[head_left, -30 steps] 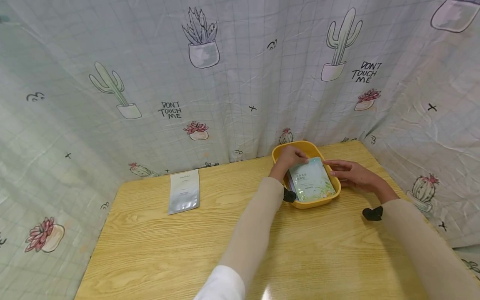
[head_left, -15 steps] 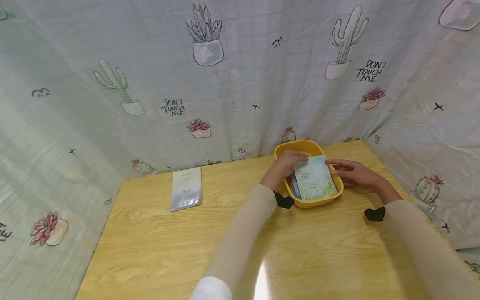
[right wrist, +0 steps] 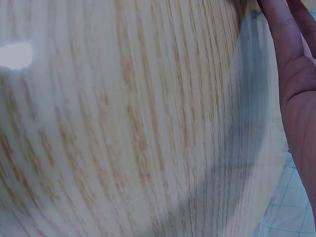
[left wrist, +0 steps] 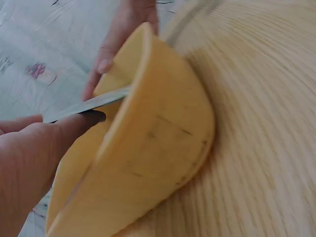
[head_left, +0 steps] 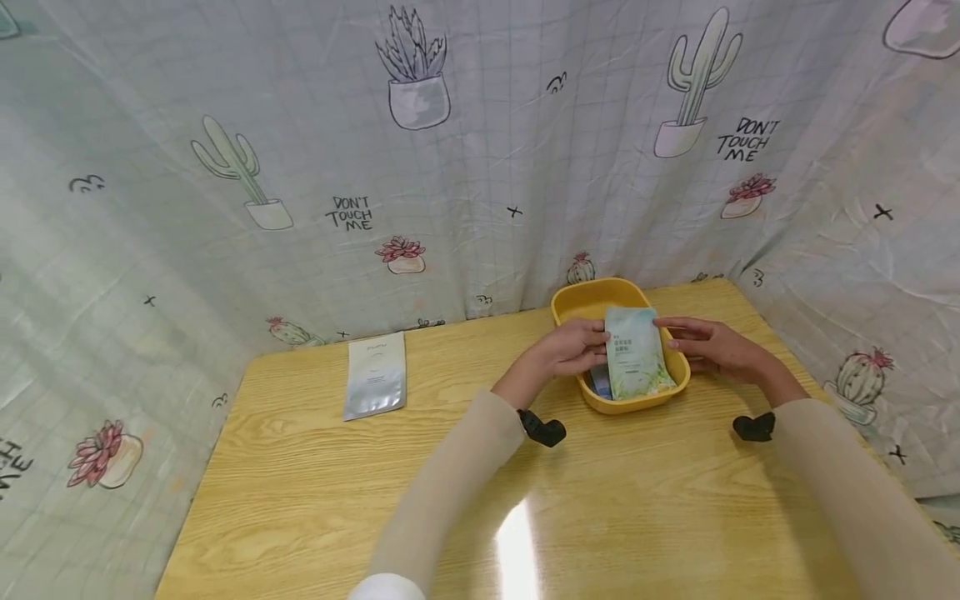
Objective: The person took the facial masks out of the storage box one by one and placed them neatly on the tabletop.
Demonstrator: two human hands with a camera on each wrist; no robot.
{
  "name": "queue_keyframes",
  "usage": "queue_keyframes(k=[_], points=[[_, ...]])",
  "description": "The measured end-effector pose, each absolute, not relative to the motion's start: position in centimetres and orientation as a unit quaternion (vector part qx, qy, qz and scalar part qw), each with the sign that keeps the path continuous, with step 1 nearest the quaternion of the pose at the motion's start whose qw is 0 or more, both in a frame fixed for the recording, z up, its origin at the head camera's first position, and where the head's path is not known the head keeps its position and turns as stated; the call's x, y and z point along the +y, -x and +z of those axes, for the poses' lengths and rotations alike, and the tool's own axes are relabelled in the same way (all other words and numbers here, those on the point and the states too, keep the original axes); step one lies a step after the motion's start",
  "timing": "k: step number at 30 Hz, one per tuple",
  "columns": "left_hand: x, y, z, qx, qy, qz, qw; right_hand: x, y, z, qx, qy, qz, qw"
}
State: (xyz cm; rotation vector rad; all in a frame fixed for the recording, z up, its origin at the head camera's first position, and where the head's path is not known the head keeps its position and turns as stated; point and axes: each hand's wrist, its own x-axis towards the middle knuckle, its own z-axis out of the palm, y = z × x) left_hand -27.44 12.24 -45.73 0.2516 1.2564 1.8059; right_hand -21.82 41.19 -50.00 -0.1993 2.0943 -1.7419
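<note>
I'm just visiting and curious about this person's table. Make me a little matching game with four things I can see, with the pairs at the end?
Things:
1. Left hand
2. Yellow bin
3. Pale green packet
4. Silver-and-white packet

Places and states:
A. Lying by itself on the table, not touched by any hand
B. Open-topped, with its rim showing
C. Pinching a packet by its edge
D. Partly inside the container, held by a hand

Right pairs: 1-C, 2-B, 3-D, 4-A
</note>
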Motion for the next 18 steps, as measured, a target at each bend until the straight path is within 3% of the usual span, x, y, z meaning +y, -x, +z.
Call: queue_keyframes(k=[4, 18], points=[[12.2, 26.6, -45.8, 0.545, -0.092, 0.717, 0.425, 41.3, 21.8, -50.0, 0.751, 0.071, -0.624, 0.203], [12.5, 22.9, -46.8, 0.623, -0.081, 0.744, 0.228, 41.3, 21.6, -50.2, 0.744, 0.082, -0.633, 0.198]])
